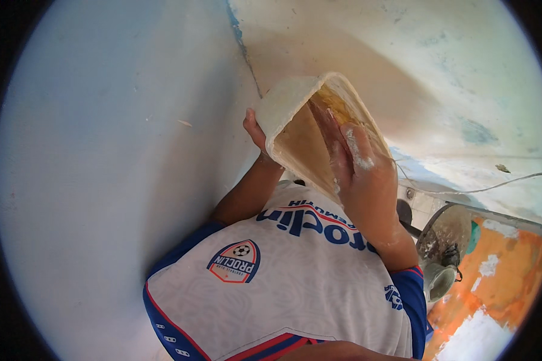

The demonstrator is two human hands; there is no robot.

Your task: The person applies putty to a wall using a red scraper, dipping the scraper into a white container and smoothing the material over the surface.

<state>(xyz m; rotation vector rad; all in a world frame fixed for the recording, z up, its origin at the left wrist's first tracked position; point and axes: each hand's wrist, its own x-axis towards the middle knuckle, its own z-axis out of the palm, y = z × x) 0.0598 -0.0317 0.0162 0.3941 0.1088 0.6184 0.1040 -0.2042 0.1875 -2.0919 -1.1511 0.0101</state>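
A cream plastic container (292, 96) with a crusted rim is tilted open-side toward me in the middle of the view. My left hand (254, 129) grips its left side, fingers partly hidden behind it. My right hand (364, 174), smeared with white, reaches into the container with bent fingers around something reddish, too indistinct to name. The container's inside is stained brown and yellow. Below it is my white shirt (301, 277) with blue sleeves.
A pale blue wall (102, 150) fills the left, meeting a blotchy whitish surface (451, 90) at a cracked corner. A cable (476, 189) crosses at right. Lower right are a dirty grey tub (436, 231), a greyish bucket (439, 283) and a patchy orange surface (494, 271).
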